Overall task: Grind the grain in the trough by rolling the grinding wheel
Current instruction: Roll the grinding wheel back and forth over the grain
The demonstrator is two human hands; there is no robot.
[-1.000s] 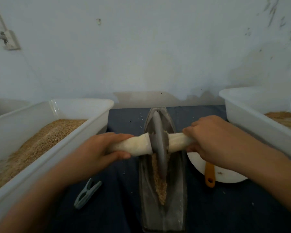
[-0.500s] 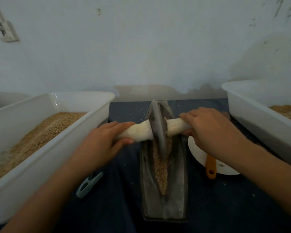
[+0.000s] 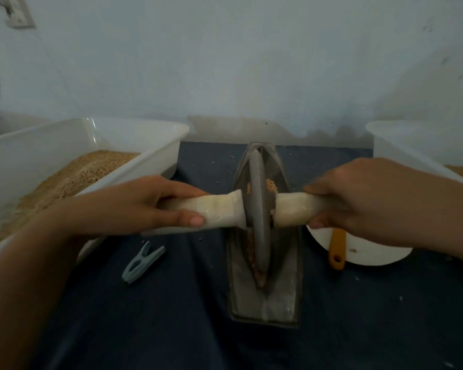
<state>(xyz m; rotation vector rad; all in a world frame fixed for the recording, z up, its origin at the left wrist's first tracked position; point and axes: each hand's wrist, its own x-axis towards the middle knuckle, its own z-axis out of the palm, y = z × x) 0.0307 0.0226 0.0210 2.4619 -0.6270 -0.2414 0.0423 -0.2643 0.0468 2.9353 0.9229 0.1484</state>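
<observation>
The grey stone grinding wheel (image 3: 259, 217) has rolled back toward the near end of the long boat-shaped grey trough (image 3: 265, 297), uncovering grain at the far end

Earlier the wheel sat at the far tip; now its rim reaches down past mid-trough, over the tan grain (image 3: 271, 185) lying in the groove. The left hand (image 3: 134, 206) curls round the pale wrapped left handle (image 3: 214, 212), thumb under; the right hand (image 3: 369, 201) grips the right one, the wheel upright between them. The trough's near end lies bare. On the dark blue desk (image 3: 171, 329) the white plastic tub of grain (image 3: 145, 156) stands just left, a grey clothespin (image 3: 142, 263) and a white plate (image 3: 372, 252) with an orange-handled tool (image 3: 336, 249) flank the trough
</observation>
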